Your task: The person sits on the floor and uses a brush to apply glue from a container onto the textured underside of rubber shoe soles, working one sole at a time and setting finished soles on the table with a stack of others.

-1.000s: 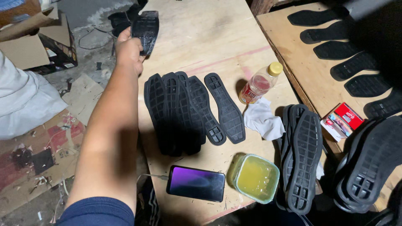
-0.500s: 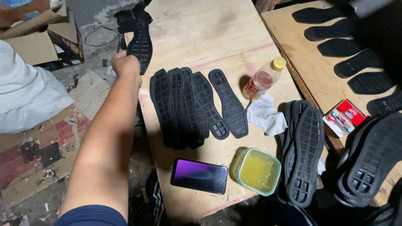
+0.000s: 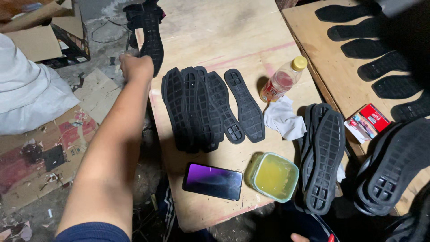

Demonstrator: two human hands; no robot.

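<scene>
Gripping a black rubber shoe sole (image 3: 151, 33) at its lower end, the left hand (image 3: 135, 67) is closed in a fist at the table's left edge, about eleven o'clock in the view; the sole stands up from the fist, its ribbed tread facing the camera and its far tip lost among dark items at twelve o'clock. The bare left arm runs from the seven o'clock corner up to the hand.

Nearest, at six o'clock, a fingertip (image 3: 299, 237) shows at the bottom edge; whether it belongs to the right hand, and how that hand is set, cannot be told. Just beyond lie a phone (image 3: 212, 180) with a purple screen and a square tub of yellow paste (image 3: 274, 176). At four o'clock a stack of soles (image 3: 323, 157) overhangs the wooden table (image 3: 215, 27); more soles at the right edge are cut off.

At centre, a fanned row of soles (image 3: 201, 107) lies tread up, overlapping so their count is unclear. At two o'clock are a crumpled white cloth (image 3: 283, 120), a tilted plastic bottle (image 3: 283, 79) with a yellow cap, and a red box (image 3: 368, 121). Flat black insoles (image 3: 358, 33) fade into shadow at one o'clock. Cardboard (image 3: 38, 42) lies at ten o'clock.
</scene>
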